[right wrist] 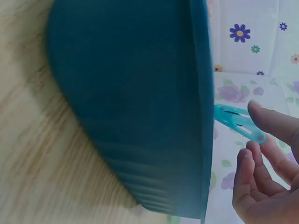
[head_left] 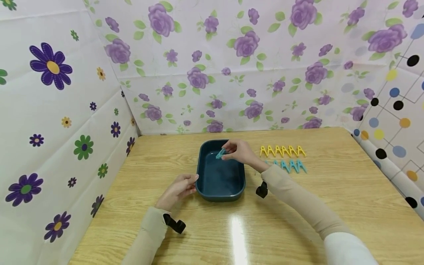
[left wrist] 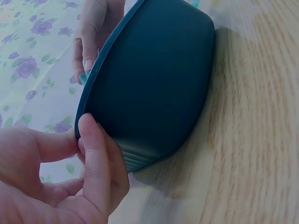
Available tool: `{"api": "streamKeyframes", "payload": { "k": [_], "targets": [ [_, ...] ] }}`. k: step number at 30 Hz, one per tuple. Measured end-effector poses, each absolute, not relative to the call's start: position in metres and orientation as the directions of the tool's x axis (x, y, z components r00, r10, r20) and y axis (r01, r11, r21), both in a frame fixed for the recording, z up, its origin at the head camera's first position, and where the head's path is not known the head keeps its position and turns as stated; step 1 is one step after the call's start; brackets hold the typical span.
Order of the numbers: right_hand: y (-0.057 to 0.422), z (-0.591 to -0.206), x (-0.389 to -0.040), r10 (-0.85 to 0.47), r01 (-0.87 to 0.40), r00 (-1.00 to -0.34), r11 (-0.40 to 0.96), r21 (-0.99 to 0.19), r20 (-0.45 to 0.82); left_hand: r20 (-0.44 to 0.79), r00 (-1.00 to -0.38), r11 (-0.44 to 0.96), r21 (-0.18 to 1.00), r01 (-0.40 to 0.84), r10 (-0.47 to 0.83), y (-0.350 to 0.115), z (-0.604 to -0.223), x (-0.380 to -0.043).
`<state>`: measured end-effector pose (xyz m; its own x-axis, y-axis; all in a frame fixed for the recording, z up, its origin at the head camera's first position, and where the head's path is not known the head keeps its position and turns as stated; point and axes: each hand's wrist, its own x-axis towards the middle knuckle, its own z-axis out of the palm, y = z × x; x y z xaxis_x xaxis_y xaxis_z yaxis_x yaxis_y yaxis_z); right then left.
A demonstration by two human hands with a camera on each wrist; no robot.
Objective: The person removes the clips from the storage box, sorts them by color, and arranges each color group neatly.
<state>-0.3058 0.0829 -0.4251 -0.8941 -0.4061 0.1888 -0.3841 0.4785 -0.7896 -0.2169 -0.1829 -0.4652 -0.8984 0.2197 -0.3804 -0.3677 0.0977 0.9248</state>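
A dark teal plastic basin [head_left: 221, 180] rests on the wooden table, nothing visible lying inside it. My left hand [head_left: 180, 188] pinches its left rim between thumb and fingers, as the left wrist view also shows [left wrist: 93, 168]. Over the far part of the basin, my right hand [head_left: 241, 151] holds a light blue clothespin [head_left: 220, 153] between thumb and fingers. In the right wrist view the clothespin [right wrist: 239, 122] is gripped near its handle end, its other end partly hidden behind the basin's rim [right wrist: 208, 116].
To the right of the basin lies a row of several yellow clothespins [head_left: 282, 151]. Nearer me is a row of light blue clothespins [head_left: 293, 166], partly hidden by my right wrist. Flowered cloth [head_left: 212, 73] hangs behind the table [head_left: 331, 184], with more patterned cloth at both sides.
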Motion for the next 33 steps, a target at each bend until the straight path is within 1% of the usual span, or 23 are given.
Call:
{"api": "streamKeyframes", "payload": {
  "k": [5, 9, 14, 20, 25, 29, 33],
  "targets": [
    [0.092, -0.428, -0.300, -0.341, -0.307, -0.928, 0.459, -0.834, 0.153, -0.376, -0.897, 0.099, 0.926, -0.363, 0.231, -0.184, -0.465, -0.217],
    [0.102, -0.429, -0.296, -0.279, -0.193, -0.958, 0.432, -0.881, 0.073, -0.381, -0.895, 0.107, 0.924, -0.366, 0.231, -0.184, -0.464, -0.217],
    [0.116, -0.432, -0.291, -0.232, -0.093, -0.973, 0.343, -0.935, 0.012, -0.383, -0.893, 0.112, 0.924, -0.367, 0.235, -0.184, -0.462, -0.218],
    [0.128, -0.438, -0.285, -0.211, -0.072, -0.977, 0.271, -0.960, 0.014, -0.386, -0.891, 0.106, 0.923, -0.371, 0.238, -0.183, -0.464, -0.218],
    [0.138, -0.445, -0.283, -0.191, -0.053, -0.982, 0.242, -0.969, 0.006, -0.385, -0.890, 0.103, 0.923, -0.371, 0.244, -0.183, -0.463, -0.218],
    [0.147, -0.449, -0.279, -0.171, -0.058, -0.985, 0.235, -0.970, 0.017, -0.382, -0.893, 0.110, 0.924, -0.366, 0.239, -0.183, -0.462, -0.218],
    [0.159, -0.454, -0.276, -0.155, -0.038, -0.988, 0.242, -0.970, 0.001, -0.389, -0.891, 0.109, 0.921, -0.374, 0.232, -0.182, -0.463, -0.218]
  ]
}}
